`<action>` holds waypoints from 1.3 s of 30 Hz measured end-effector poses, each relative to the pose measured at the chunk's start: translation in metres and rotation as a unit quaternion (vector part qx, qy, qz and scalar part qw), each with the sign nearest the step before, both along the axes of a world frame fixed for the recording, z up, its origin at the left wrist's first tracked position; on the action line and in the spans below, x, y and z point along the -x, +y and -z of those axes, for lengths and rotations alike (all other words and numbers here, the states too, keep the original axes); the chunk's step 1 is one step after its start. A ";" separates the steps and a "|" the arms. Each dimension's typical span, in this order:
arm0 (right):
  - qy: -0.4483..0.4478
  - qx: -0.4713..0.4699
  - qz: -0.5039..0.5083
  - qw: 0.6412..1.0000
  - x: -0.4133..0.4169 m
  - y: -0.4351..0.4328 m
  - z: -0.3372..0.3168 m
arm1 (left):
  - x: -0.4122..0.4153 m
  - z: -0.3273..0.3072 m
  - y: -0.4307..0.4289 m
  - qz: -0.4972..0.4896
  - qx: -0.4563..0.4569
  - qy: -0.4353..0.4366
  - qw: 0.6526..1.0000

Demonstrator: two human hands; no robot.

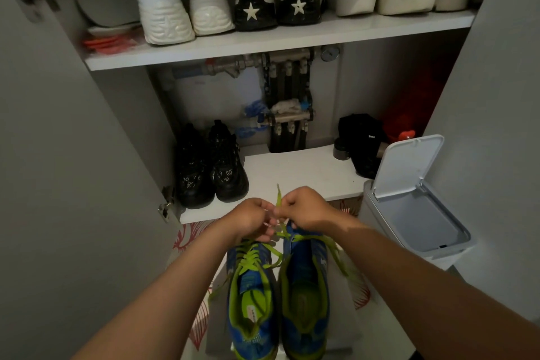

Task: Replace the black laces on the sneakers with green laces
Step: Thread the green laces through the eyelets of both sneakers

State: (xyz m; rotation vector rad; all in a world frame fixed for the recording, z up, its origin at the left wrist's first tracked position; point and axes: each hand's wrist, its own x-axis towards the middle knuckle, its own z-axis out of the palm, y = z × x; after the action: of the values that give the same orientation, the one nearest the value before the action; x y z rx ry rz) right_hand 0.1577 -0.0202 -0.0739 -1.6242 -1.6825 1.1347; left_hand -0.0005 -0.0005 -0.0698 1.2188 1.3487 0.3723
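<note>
Two blue and green sneakers stand side by side on the floor, toes pointing away from me. The left sneaker (252, 295) carries a green lace crossed through its eyelets. Over the toe end of the right sneaker (305, 295), my left hand (253, 221) and my right hand (306, 209) pinch a green lace (279, 202) between them. Its tip sticks up between my fingers. A loose length of the lace trails off the right sneaker's right side. No black lace is visible.
An open shoe cupboard faces me. Black sneakers (210, 166) and a black bag (362, 143) sit on its low shelf (295, 172); white shoes fill the upper shelf (263, 47). A white bin (415, 213) with raised lid stands to the right. A patterned mat lies under the sneakers.
</note>
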 end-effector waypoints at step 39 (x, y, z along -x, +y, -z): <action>0.040 0.052 0.041 0.997 -0.006 0.014 -0.007 | -0.004 -0.010 0.003 -0.094 -0.112 0.003 0.989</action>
State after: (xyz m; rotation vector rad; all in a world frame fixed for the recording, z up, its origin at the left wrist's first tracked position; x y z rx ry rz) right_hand 0.1638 -0.0060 -0.0674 -1.6716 -1.5158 1.2482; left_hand 0.0037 0.0022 -0.0595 1.2801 1.4603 0.6697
